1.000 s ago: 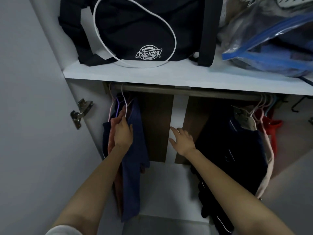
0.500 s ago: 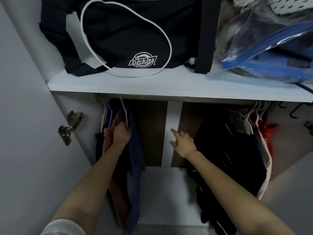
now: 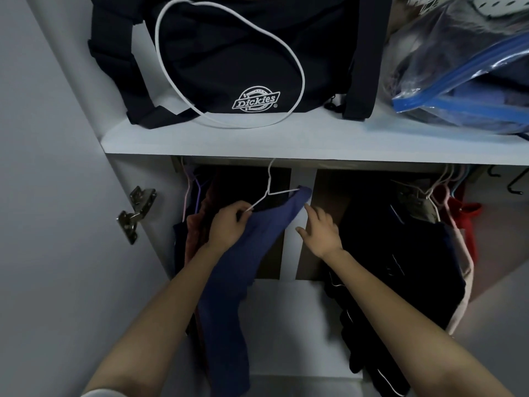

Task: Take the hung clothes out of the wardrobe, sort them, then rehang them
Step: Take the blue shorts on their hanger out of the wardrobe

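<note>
A blue garment (image 3: 252, 247) hangs on a white wire hanger (image 3: 270, 184) whose hook goes up behind the shelf edge. My left hand (image 3: 229, 224) grips the hanger's left arm together with the blue cloth. My right hand (image 3: 320, 227) reaches with loosely spread fingers beside the garment's right shoulder, its fingertips at the cloth. At the far left hang more clothes (image 3: 194, 222), reddish and dark, on pink and purple hangers. A dark bunch of clothes (image 3: 400, 253) hangs at the right, with a red garment (image 3: 465, 222) behind it.
A white shelf (image 3: 286, 141) runs above the rail; it carries a black Dickies bag (image 3: 243, 58) and a clear plastic bag with a blue zip (image 3: 469, 81). A metal hinge (image 3: 137, 213) sits on the left wardrobe wall. Black hooks (image 3: 515, 181) hang at far right.
My left hand has drawn the blue garment on its white hanger rightward, away from the left bunch, toward the middle. My right hand has moved up to the garment's right shoulder.
</note>
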`<state>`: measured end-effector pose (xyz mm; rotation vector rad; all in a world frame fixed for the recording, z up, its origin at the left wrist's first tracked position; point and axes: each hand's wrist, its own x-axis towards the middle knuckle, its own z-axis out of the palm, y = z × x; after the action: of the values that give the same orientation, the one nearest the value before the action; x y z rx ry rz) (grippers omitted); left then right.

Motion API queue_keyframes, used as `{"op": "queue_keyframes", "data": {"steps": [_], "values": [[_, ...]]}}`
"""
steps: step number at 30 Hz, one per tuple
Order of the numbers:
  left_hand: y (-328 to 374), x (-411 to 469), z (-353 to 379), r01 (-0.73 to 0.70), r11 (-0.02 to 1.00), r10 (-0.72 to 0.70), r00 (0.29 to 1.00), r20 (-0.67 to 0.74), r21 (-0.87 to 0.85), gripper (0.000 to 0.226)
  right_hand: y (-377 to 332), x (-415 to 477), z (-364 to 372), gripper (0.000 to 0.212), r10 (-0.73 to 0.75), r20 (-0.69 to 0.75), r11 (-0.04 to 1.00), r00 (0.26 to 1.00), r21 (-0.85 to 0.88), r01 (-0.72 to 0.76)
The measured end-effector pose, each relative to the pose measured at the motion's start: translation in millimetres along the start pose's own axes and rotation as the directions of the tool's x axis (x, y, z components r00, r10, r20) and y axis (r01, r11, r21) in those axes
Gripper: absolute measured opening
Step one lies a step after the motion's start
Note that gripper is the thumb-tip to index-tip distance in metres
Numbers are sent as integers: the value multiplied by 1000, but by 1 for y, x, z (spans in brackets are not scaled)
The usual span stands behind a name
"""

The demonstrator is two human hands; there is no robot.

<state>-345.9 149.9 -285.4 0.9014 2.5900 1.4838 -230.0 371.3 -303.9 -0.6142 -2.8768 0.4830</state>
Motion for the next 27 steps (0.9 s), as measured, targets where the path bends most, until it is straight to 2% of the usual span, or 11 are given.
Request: {"op": "queue_keyframes", "data": {"steps": [3, 7, 11, 13, 16, 21, 27], "values": [[0, 0, 4, -42, 999, 42, 996, 73, 0, 16, 5, 0, -6, 74, 19, -78, 999, 997, 51, -15], [10, -1, 18, -64, 997, 73, 967, 245, -43, 16, 18, -3, -9, 72, 31, -116, 997, 993, 67, -23], [20, 2, 47, -85, 996, 86, 916, 392, -20, 14, 43, -23, -6, 52, 84, -144, 996, 986, 26, -81], [20, 3, 66, -106, 993, 117, 896, 428, -49, 16, 58, -39, -6, 41, 158, -150, 986, 976, 81, -147], [16, 7, 96, -197, 978, 204, 872, 445, -63, 16, 81, -70, -9, 38, 282, -101, 953, 954, 142, -267], [30, 2, 156, -385, 919, 364, 750, 552, -82, 18, 114, -140, -13, 36, 447, -74, 892, 891, 114, -438], [65, -40, 235, -459, 861, 463, 528, 712, -219, 19, 141, -247, -23, 43, 653, -91, 756, 752, 23, -654]]}}
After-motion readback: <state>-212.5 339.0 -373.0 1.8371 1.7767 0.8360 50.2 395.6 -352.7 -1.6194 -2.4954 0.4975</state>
